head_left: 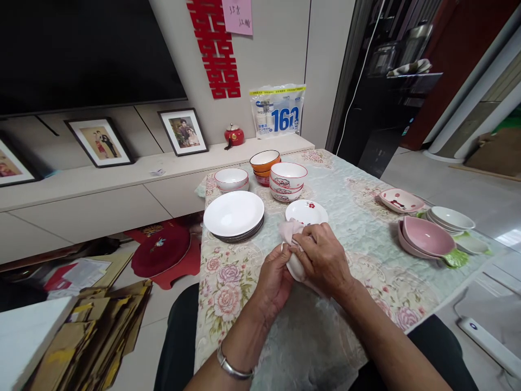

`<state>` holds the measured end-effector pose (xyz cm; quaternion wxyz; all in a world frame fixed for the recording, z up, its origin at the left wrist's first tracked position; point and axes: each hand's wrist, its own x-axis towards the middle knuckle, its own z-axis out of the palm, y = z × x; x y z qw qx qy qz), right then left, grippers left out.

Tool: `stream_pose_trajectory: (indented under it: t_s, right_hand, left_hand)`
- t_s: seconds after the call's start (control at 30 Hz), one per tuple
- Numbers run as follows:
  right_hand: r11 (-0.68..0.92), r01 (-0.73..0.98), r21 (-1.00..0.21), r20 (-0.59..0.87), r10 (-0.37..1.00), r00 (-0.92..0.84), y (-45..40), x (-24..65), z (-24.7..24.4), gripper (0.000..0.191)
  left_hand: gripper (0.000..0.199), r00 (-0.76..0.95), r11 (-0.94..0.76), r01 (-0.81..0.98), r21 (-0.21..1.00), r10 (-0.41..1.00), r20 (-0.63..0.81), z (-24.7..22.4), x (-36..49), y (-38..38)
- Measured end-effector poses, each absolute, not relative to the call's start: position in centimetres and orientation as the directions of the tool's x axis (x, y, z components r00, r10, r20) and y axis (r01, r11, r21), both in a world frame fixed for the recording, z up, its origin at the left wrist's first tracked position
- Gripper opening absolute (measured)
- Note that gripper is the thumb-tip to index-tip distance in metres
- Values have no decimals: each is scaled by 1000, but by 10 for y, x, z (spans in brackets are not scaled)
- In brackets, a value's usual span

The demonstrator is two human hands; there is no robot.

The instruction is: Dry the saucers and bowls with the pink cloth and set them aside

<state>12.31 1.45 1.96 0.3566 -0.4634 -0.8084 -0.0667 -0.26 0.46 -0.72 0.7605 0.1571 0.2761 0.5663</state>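
My left hand (274,274) is closed, its thumb up against a small white dish (296,269) that is largely covered by my fingers, so its exact shape is hidden. Over it my right hand (323,252) is closed on a pale pink cloth (291,230), whose loose end sticks up between the hands. Just beyond them lies a white plate with red flowers (306,210). A stack of larger plates (234,213), white on top, stands to the left of it.
At the table's far end stand orange bowls (264,161), white red-rimmed bowls (288,176) and another white stack (231,178). Pink leaf-shaped bowls (429,237), small white bowls (451,217) and a pink patterned dish (401,200) sit at right. A red stool (163,250) and flattened cardboard (97,326) are at left.
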Motion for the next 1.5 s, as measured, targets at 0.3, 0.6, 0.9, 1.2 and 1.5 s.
stream_pose_trajectory:
  t_s: [0.3,0.6,0.9,1.2,1.5]
  right_hand:
    - [294,437,-850,365,927,88,41,154,-1,32]
    - [-181,-257,-949,-163,983,-89,37,159,7,44]
    - [102,30,-994,105,990,94,25,148,12,29]
    - [700,659,-275,719,605,-343,3,117,18,26]
    - [456,346,-820,458,885,-80,7,134,15,27]
  left_hand:
    - [39,291,336,-642,690,938,-186,-4,-2,0]
    - [35,260,288,-689,665,955,-145,-5,-10,8]
    - [33,119,210,-687,696,977,-178,-11,-7,10]
    - [46,360,462,-760,457,885,-295,3,-6,8]
    - [53,361,464,-802,377,879,-313,11,-10,11]
